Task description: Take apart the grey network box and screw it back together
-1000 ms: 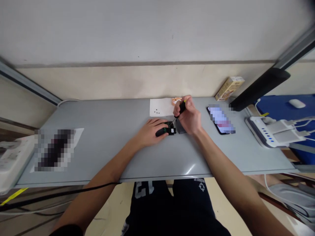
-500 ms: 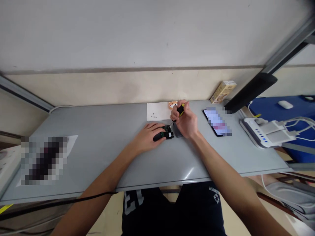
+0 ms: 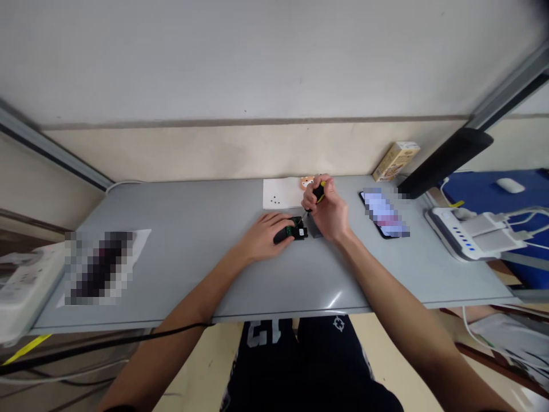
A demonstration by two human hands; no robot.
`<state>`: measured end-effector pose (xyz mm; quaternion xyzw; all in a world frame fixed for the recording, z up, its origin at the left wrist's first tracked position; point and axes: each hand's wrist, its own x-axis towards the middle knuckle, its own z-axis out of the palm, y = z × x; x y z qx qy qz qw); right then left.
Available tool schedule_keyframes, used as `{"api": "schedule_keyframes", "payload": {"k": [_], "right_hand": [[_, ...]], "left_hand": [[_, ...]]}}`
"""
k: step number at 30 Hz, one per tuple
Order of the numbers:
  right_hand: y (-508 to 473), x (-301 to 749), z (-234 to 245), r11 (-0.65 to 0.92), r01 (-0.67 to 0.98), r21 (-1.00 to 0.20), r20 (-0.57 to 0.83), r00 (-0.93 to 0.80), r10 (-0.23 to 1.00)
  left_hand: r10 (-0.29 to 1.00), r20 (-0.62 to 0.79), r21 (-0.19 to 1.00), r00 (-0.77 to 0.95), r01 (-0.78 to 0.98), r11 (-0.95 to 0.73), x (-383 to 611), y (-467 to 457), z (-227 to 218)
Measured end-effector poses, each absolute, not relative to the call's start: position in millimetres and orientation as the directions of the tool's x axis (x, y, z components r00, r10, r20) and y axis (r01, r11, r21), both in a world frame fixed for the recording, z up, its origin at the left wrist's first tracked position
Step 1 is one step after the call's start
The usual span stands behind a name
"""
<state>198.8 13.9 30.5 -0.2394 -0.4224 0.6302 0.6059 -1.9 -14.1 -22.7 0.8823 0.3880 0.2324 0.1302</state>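
Two bare hands, both mine, meet over the middle of a grey table (image 3: 193, 269). Nearest the camera, a black cable (image 3: 107, 342) runs below the table's front edge, under my left forearm.

My left hand (image 3: 259, 239) lies low on the tabletop, fingers curled over the left end of a small black gadget (image 3: 295, 232) and pinning it flat. The gadget's green-marked right end pokes out past my fingertips. My right hand (image 3: 329, 216) is closed tight around the black-and-yellow handle of a small screwdriver (image 3: 318, 191), held tilted with its tip down at the gadget's right end (the tip itself is too small to make out). A grey piece (image 3: 315, 230) sits just beside the gadget, partly under my right hand.

Just beyond, a white sheet of paper (image 3: 281, 191) carries a few dark specks (image 3: 274, 199), which I take for screws set aside. By that and the driver on the gadget, the work looks partway through, though whether the screws are coming out or going in I cannot tell.

An orange sticker (image 3: 307, 182) lies at the sheet's far corner. A phone (image 3: 386, 214) rests face up to the right, and a small carton (image 3: 395, 160) stands farther back near the wall.
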Motion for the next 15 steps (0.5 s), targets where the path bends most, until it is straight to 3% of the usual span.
{"api": "schedule_keyframes", "payload": {"k": [4, 7, 12, 15], "right_hand": [[14.0, 198.9, 30.1, 0.092, -0.617, -0.781, 0.249, -0.173, 0.953], [15.2, 199.2, 28.4, 0.083, -0.644, -0.761, 0.258, -0.182, 0.949], [16.3, 200.5, 26.9, 0.068, -0.664, -0.745, 0.247, -0.179, 0.952], [16.4, 200.6, 26.7, 0.069, -0.651, -0.756, 0.240, -0.177, 0.954]], "left_hand": [[0.744, 0.315, 0.376, 0.590, 0.642, -0.668, -5.8, -13.7, -14.0], [0.795, 0.417, 0.308, 0.442, 0.754, -0.581, -40.2, -24.4, -0.5], [0.815, 0.571, 0.206, -0.100, 0.978, -0.025, -164.0, -75.1, 11.4], [0.786, 0.514, 0.092, -0.344, 0.933, 0.349, -231.6, -101.9, 11.0]]}}
